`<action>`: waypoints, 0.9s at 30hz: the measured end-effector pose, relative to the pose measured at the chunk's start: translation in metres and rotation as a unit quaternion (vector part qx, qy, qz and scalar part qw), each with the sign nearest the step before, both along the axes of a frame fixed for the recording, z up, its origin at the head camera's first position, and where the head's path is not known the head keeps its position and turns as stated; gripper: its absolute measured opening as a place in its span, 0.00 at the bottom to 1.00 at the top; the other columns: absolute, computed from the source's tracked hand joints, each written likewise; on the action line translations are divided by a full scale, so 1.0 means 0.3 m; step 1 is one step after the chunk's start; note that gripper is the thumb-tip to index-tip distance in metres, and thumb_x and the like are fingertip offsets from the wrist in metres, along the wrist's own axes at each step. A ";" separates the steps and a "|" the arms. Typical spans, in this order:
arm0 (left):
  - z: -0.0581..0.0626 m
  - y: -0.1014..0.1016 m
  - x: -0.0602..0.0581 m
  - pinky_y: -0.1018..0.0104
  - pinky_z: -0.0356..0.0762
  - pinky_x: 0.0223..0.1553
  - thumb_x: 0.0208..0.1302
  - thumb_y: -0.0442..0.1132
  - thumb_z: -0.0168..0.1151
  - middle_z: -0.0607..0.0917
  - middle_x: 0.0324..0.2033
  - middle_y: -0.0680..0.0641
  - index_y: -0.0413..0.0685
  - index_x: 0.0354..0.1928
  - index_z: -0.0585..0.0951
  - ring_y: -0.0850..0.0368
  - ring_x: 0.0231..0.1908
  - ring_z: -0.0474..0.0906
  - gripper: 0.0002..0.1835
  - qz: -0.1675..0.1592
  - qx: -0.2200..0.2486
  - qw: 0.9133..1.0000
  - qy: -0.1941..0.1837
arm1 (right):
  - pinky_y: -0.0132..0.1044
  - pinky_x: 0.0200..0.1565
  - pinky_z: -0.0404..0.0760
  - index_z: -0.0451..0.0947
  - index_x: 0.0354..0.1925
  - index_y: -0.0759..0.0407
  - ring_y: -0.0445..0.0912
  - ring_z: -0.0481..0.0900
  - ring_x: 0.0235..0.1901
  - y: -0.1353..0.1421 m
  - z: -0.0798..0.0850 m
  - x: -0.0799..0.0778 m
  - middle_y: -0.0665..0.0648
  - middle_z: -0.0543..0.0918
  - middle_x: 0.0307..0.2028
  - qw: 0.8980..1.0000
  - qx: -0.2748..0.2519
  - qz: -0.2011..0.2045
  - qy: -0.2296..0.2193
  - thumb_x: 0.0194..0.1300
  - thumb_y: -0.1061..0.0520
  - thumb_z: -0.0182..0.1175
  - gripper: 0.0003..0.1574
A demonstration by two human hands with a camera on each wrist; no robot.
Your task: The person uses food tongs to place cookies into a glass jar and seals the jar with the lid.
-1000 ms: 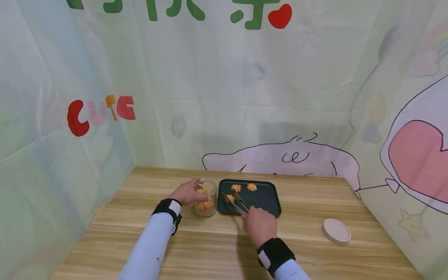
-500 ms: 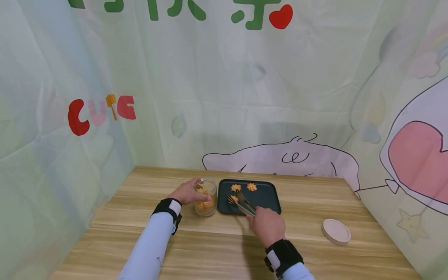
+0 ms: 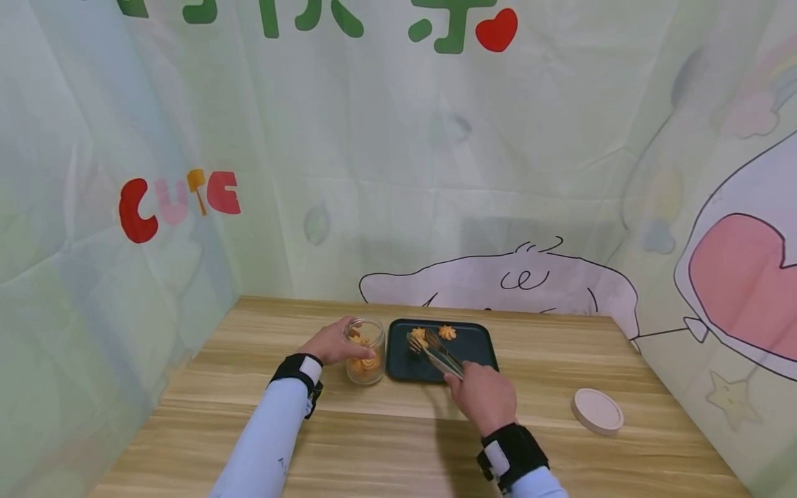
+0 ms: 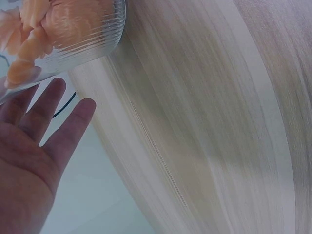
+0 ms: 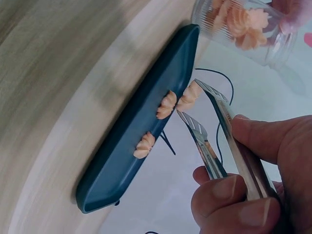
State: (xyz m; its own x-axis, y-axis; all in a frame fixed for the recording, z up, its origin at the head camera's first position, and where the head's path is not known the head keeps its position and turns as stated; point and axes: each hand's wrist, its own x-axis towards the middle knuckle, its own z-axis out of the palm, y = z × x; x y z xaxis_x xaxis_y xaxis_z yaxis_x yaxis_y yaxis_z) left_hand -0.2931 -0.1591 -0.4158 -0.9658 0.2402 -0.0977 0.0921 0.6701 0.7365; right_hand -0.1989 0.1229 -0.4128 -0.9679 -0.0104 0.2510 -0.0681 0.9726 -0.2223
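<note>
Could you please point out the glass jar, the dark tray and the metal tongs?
Glass jar [image 3: 379, 362], head view: right side wall.
Dark tray [image 3: 474, 350], head view: bare floor, right half.
Metal tongs [image 5: 244, 158], right wrist view: midway along one arm.

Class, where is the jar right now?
In the head view, the jar is in the lower middle, just left of the tray, held by the left hand.

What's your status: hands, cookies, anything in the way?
Left hand grips jar, cookies inside. Right hand holds tongs, one cookie between the tips. Two more cookies on tray. Jar uncovered; nothing seen blocking it.
</note>
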 end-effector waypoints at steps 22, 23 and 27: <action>0.000 -0.003 0.000 0.46 0.70 0.58 0.48 0.55 0.74 0.77 0.56 0.40 0.45 0.68 0.65 0.46 0.54 0.72 0.47 -0.001 0.002 1.000 0.003 | 0.37 0.13 0.67 0.81 0.46 0.64 0.44 0.69 0.15 -0.004 0.092 0.010 0.53 0.75 0.18 1.000 -0.030 0.001 -0.002 0.64 0.43 0.62 0.26; 0.000 -0.003 -0.001 0.46 0.70 0.58 0.48 0.55 0.74 0.77 0.57 0.40 0.45 0.68 0.65 0.46 0.54 0.72 0.47 0.000 0.002 1.000 0.002 | 0.37 0.13 0.67 0.81 0.47 0.64 0.44 0.69 0.15 -0.005 0.097 0.011 0.53 0.75 0.18 1.000 -0.031 0.003 0.003 0.64 0.43 0.62 0.26; -0.002 -0.002 -0.002 0.46 0.70 0.58 0.48 0.55 0.74 0.77 0.57 0.40 0.46 0.68 0.65 0.46 0.54 0.72 0.46 0.002 0.001 1.000 0.001 | 0.36 0.14 0.67 0.81 0.47 0.64 0.45 0.69 0.15 -0.011 0.118 0.017 0.53 0.75 0.18 0.999 -0.033 0.011 0.017 0.64 0.43 0.62 0.27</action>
State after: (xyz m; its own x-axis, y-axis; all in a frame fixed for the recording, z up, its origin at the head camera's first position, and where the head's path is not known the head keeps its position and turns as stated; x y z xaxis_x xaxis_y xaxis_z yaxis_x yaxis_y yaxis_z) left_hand -0.2937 -0.1596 -0.4162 -0.9671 0.2361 -0.0951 0.0908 0.6691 0.7376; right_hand -0.1937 0.1195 -0.3774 -0.9585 -0.0144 0.2847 -0.0983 0.9541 -0.2828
